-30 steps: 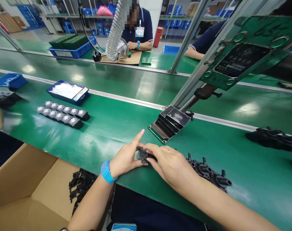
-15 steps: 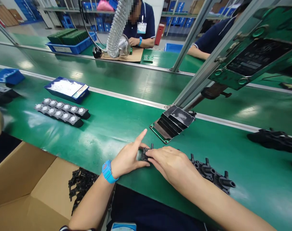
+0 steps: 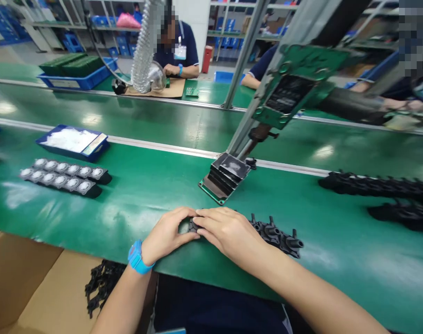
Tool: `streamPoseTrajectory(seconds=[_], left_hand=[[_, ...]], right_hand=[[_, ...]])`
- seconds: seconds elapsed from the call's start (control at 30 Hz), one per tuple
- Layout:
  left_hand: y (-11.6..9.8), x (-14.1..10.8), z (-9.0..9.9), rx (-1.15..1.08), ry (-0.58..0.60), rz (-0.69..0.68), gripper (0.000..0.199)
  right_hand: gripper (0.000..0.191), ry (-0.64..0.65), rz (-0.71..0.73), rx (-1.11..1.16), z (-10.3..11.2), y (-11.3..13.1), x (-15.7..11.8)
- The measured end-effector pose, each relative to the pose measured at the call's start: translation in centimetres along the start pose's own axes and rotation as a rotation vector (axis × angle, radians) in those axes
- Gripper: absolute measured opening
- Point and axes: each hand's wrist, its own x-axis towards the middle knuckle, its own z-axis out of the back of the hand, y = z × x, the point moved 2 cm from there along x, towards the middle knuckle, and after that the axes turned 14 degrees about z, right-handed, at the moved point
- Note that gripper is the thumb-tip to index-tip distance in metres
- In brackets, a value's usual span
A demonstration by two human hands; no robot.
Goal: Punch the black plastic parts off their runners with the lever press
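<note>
Both my hands meet around a small black plastic part [image 3: 193,226] on the green bench, mostly hidden by fingers. My left hand [image 3: 167,234], with a blue wrist strap [image 3: 139,257], curls its thumb and fingers round the part's left side. From the right, my right hand [image 3: 228,227] lays its fingers over the top of it. Black plastic parts with upright stubs [image 3: 274,232] stand in a row just right of my right hand. Beyond my hands, a ribbed black fixture head [image 3: 225,176] on a metal post sits over the bench.
Two rows of black parts with white inserts [image 3: 63,176] lie at left, near a blue tray of white pieces [image 3: 72,139]. More black parts [image 3: 374,185] line the right. A cardboard box [image 3: 44,283] holding black parts is below the bench edge. A person [image 3: 179,46] works opposite.
My view has turned to the right, so the bench items appear further left. My left forefinger, raised before, now bends down onto the black part, and my right hand covers more of it.
</note>
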Motion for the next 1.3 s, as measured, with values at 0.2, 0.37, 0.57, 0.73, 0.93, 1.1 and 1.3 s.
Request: streamPoseTrajectory(seconds=[0.2,0.37,0.57,0.73,0.93,1.1,1.3], left_hand=[[0.4,-0.2,-0.2,0.090,-0.041,0.003,0.037],[0.3,-0.1,-0.3,0.117,-0.049,-0.004,0.040],[0.2,-0.3,-0.4,0.156,-0.075,0.029,0.042],[0.0,-0.2,-0.5,0.157,-0.082,0.052,0.042],[0.1,-0.7,0.0,0.134,-0.139,0.113,0.043],[0.1,-0.6,2.0,0.036,-0.278,0.200,0.053],[-0.7,4.0,3.5,-0.368,-0.047,0.155,0.089]], right_hand=[[0.023,-0.363,-0.467,-0.124,8.6,-1.2,-10.4],[0.033,-0.177,-0.628,-0.141,7.8,-2.2,-18.0],[0.031,-0.027,-0.579,0.050,6.2,-4.0,-19.0],[0.028,0.078,-0.563,0.196,7.0,-4.9,-18.7],[0.034,-0.071,-0.499,0.057,8.5,-5.0,-18.1],[0.050,-0.163,-0.625,0.141,8.4,-9.5,-14.2],[0.034,-0.268,-0.673,0.282,5.1,-18.2,-10.7]])
